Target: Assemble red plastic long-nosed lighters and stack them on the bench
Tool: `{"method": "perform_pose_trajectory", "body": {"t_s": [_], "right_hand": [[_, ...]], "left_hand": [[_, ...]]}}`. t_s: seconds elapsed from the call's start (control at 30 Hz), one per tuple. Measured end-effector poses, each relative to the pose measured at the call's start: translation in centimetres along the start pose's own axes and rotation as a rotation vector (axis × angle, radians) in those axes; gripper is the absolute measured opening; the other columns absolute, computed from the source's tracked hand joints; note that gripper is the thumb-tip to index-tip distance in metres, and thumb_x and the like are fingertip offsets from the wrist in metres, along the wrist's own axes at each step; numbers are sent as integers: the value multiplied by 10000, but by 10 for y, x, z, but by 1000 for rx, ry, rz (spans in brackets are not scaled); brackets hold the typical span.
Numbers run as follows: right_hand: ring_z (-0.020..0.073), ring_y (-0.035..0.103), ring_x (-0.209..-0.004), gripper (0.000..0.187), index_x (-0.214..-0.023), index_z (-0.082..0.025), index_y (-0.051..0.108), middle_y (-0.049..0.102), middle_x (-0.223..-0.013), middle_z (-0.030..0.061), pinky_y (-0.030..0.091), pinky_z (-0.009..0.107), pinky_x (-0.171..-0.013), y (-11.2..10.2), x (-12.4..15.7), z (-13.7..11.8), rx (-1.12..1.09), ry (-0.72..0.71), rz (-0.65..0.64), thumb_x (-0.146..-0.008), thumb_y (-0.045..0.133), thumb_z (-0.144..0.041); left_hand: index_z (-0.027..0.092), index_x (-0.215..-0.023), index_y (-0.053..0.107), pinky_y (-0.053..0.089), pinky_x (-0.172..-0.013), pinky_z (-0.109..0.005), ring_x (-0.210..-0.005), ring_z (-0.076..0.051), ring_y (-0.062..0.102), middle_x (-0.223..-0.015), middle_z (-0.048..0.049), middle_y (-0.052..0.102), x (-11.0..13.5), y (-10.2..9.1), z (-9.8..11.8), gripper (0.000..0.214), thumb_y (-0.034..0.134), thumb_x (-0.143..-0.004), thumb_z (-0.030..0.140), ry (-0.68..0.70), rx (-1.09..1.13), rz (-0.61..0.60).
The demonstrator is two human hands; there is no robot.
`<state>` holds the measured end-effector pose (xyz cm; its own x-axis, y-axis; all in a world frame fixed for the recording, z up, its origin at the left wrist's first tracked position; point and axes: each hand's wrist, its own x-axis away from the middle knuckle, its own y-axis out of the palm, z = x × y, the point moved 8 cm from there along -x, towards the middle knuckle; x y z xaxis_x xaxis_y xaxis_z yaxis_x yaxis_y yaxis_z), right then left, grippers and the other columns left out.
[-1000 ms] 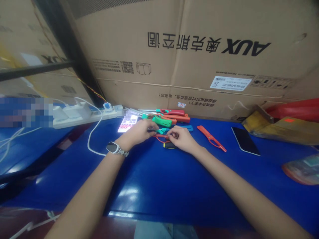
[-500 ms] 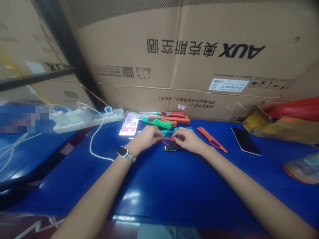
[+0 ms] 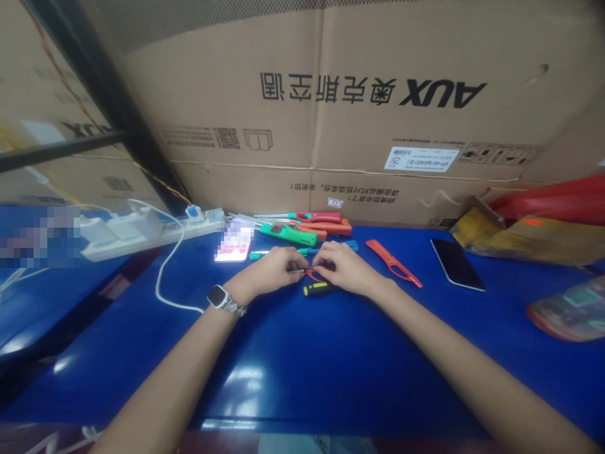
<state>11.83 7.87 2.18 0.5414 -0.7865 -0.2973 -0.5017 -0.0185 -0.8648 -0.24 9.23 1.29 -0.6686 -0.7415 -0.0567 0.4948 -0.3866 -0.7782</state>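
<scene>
My left hand (image 3: 280, 270), with a watch (image 3: 221, 297) at the wrist, is closed in a pinch on a small thin piece I cannot make out. Close beside it, my right hand (image 3: 341, 268) pinches a red lighter casing (image 3: 312, 275), mostly hidden by the fingers. A screwdriver (image 3: 317, 289) with a black and yellow handle lies just below the fingers. Right of my right hand lies a loose orange-red half of a lighter casing (image 3: 393, 263). Behind my hands are a green lighter (image 3: 289, 234), a red lighter (image 3: 321, 217), orange lighters and a blue one (image 3: 348, 245).
A lit phone (image 3: 234, 246) and a white power strip (image 3: 155, 236) with a cable are at the left. On the right lie a dark phone (image 3: 456, 263), a torn yellow box (image 3: 534, 239) and a clear container (image 3: 571, 309). A large carton (image 3: 236, 183) stands behind the blue table (image 3: 302, 366).
The view has shifted slightly to the right. My hands stay close together at the red casing, and my left fingers now pinch a thin piece near it.
</scene>
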Motion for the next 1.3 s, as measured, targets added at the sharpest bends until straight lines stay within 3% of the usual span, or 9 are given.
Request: {"method": "perform_pose_trajectory", "body": {"t_s": [0.4,0.63,0.8,0.9,1.07,1.3], "right_hand": [[197,540,-850,114,-823,-179,616,655,-873,60,292,319,-735,-7,2,-24,289,-78,-31,-882,557,-102],[194,602,-868,164,-957,-184,636,677,-947,60,369,305,-754,-7,2,-24,176,-49,5,-875,543,-77],[185,631,-924,231,-1073,-206,673,686,-1039,64,446,291,-793,-3,2,-26,27,-122,7,-941,514,-103],[171,629,-867,244,-1057,-196,709,667,-1011,68,457,280,-761,-4,3,-26,23,-152,7,-950,509,-106],[135,580,-719,246,-945,-197,756,629,-967,57,419,264,-672,-5,4,-20,141,-77,13,-885,560,-61],[160,602,-808,265,-1019,-209,766,628,-934,61,439,268,-717,1,4,-19,102,-65,11,-901,570,-75]], "left_hand": [[155,-927,739,477,-682,-270,-714,-165,639,-840,-52,733,0,-3,-2,143,630,-836,136,-46,-50,9],[165,-909,736,490,-703,-271,-725,-164,656,-850,-47,744,0,-3,-2,137,633,-830,120,-21,-47,30],[160,-886,730,493,-699,-268,-730,-167,657,-841,-48,743,0,-4,-2,120,639,-821,117,-28,-66,38],[160,-900,733,491,-701,-270,-743,-172,660,-852,-51,746,0,-3,-2,133,631,-826,119,-34,-66,24],[165,-939,748,491,-739,-282,-785,-180,669,-897,-59,751,0,-3,0,165,626,-833,134,-30,-71,20],[166,-932,755,487,-696,-268,-752,-174,665,-873,-59,746,1,-3,-1,162,628,-834,140,-43,-75,21]]}}
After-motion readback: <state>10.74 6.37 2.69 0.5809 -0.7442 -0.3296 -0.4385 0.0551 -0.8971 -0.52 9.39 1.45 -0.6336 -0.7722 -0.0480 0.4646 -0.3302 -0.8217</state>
